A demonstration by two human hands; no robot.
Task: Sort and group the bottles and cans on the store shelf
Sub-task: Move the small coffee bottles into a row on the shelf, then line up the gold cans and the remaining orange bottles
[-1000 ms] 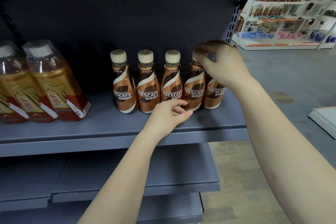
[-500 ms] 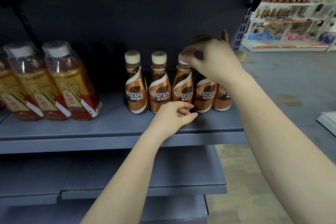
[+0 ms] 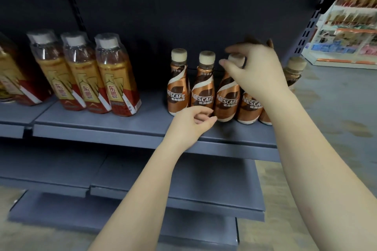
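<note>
The right hand [image 3: 257,71] is up over the row of Nescafe bottles [image 3: 204,89] on the shelf [image 3: 98,126], its fingers [image 3: 225,64] pinched round the cream cap of the third bottle [image 3: 227,100] from the left, so that one looks gripped at the very top. Down at the near edge, the left hand [image 3: 190,121] sits loosely curled with its fingertips just by the foot of the second bottle, grasping nothing as far as can be seen, perhaps steadying the line. Five coffee bottles stand shoulder to shoulder here, touching or nearly so, with one more cream-capped bottle [image 3: 293,71] behind the right wrist at the far right. That's the danger: these are tall, narrow bottles held high, and any sideways tug on the cap could tip the gripped one into its neighbours and send the row over like skittles. The right forearm crosses in front of the rightmost bottles too, so a careless pull back could sweep one off the shelf's end to the floor. Well apart on the left, the wrapped energy drink bottles [image 3: 114,79] stand grouped and out of harm's way.
</note>
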